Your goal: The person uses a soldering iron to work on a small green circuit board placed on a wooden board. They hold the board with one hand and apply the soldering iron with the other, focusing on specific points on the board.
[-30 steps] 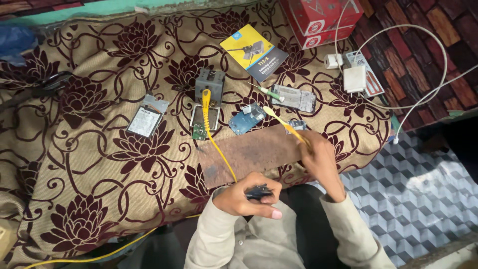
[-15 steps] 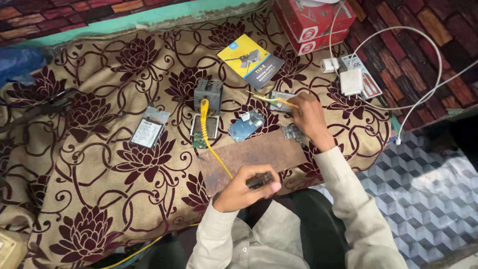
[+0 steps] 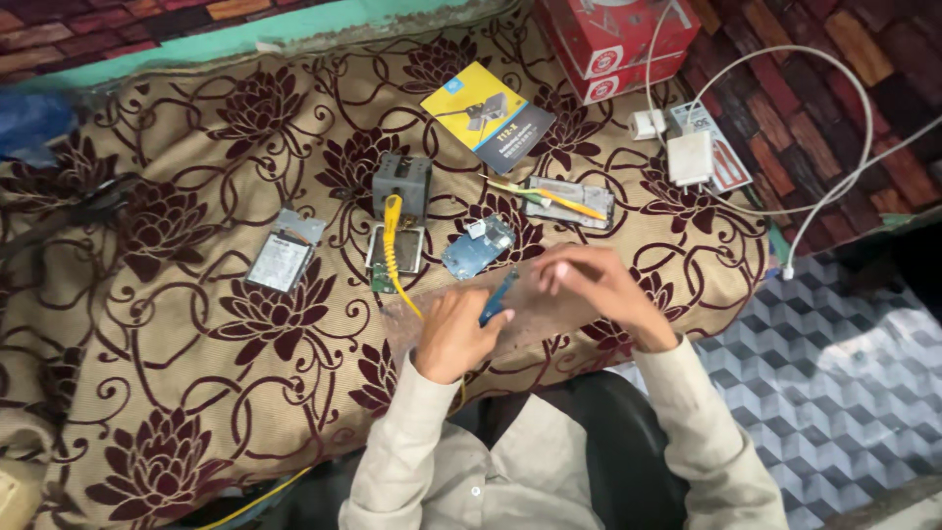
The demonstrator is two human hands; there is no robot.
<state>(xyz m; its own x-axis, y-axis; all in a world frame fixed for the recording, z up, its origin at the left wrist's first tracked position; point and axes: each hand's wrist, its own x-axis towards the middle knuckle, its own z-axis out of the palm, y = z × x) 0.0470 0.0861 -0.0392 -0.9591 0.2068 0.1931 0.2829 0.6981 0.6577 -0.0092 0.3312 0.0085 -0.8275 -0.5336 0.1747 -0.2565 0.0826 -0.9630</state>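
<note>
My left hand [image 3: 453,336] grips a small blue-handled tool [image 3: 497,295], its tip pointing up and right toward my right hand [image 3: 592,285]. The right hand hovers with bent fingers over a brown wooden board [image 3: 412,312] on the floral cloth [image 3: 177,393]. Motion blur hides whether it holds anything. Just beyond the hands lie a blue circuit board [image 3: 478,245] and an opened phone part [image 3: 396,251] with a yellow coiled cable [image 3: 392,236] across it.
A grey box [image 3: 402,182], a flat silver phone piece [image 3: 285,257], a phone frame [image 3: 569,201] with thin tools on it and a yellow-and-dark booklet [image 3: 488,118] lie on the cloth. Far right are red boxes [image 3: 618,39] and a white charger [image 3: 690,157] with cable.
My right hand has come back from the phone frame at the right to the board in front of me. My left hand has tilted the blue tool up toward it.
</note>
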